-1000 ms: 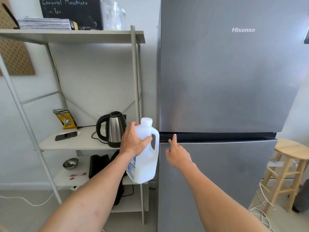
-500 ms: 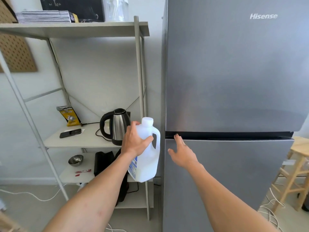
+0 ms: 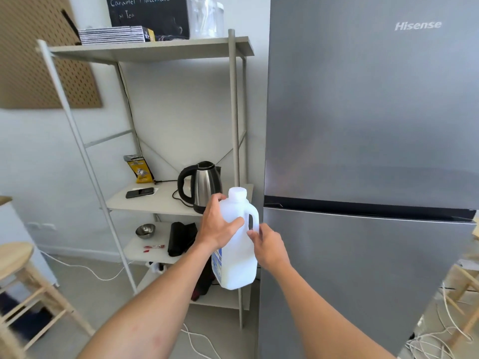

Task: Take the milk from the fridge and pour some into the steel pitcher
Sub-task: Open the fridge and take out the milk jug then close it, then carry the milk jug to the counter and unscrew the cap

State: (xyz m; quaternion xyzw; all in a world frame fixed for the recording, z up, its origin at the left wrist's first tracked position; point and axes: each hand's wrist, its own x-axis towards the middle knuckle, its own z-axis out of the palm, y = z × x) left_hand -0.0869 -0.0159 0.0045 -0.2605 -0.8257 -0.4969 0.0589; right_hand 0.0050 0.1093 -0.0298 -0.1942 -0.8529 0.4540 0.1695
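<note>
White milk jug [image 3: 237, 257] held just beside fridge [image 3: 363, 125] edge.

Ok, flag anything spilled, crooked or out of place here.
Nothing is spilled or damaged: the milk jug is capped and the fridge doors are shut. The only oddity is loose white cables tangled on the floor beside the fridge's base.

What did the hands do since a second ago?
The right hand left the fridge door gap and moved left to the jug, now touching its handle; whether it holds it yet isn't clear. The left hand still holds the jug's shoulder. The fridge stayed shut.
</note>
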